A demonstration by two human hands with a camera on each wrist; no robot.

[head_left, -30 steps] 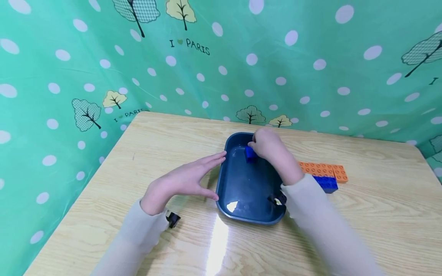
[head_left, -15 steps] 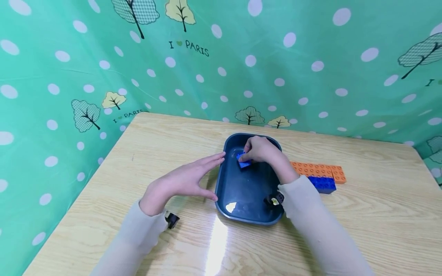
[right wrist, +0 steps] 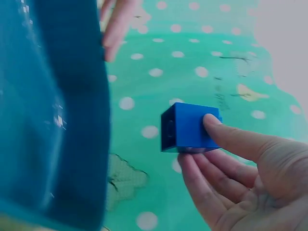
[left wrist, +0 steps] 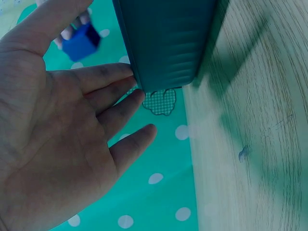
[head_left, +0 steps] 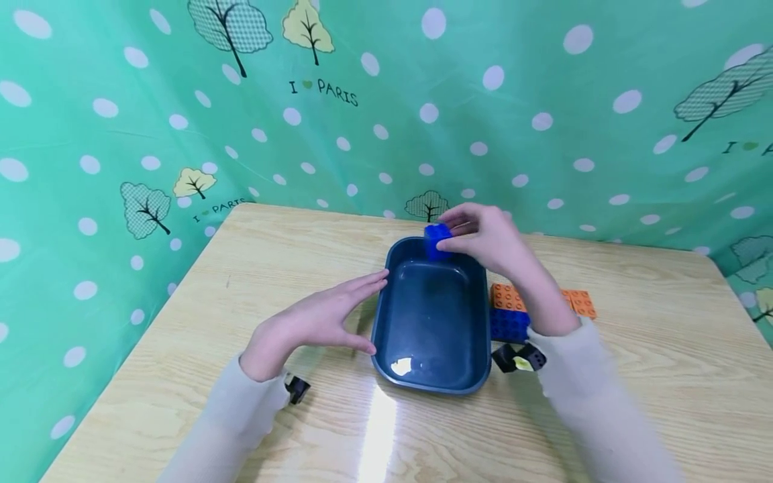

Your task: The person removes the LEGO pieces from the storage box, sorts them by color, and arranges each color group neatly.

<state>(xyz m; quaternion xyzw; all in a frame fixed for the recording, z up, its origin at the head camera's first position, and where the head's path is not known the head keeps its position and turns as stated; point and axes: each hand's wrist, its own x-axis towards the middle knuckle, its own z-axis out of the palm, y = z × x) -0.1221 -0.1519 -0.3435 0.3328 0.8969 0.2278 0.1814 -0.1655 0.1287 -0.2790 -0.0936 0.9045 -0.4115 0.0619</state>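
Observation:
In the head view a dark blue bin [head_left: 429, 325] sits on the wooden table, its inside bare. Over its far rim, a small blue toy brick [head_left: 436, 241] is pinched between the thumb and fingers of my right hand [head_left: 492, 243]. The right wrist view shows that brick [right wrist: 196, 127] raised clear of the bin wall [right wrist: 84, 120]. My left hand [head_left: 314, 320] has its fingers and thumb spread along the bin's left side. In the left wrist view the fingertips [left wrist: 126, 71] touch the bin's outer wall [left wrist: 166, 43], not curled round it.
Right of the bin, orange studded bricks [head_left: 508, 297] lie in a row, with a blue studded brick [head_left: 508, 325] in front, partly behind my right forearm. A polka-dotted green curtain [head_left: 386, 100] hangs behind the table's [head_left: 290, 248] far edge.
My right hand has lifted the blue brick from the bin floor, up and towards the far rim. The left hand keeps its place at the bin's left side. The view has shifted slightly.

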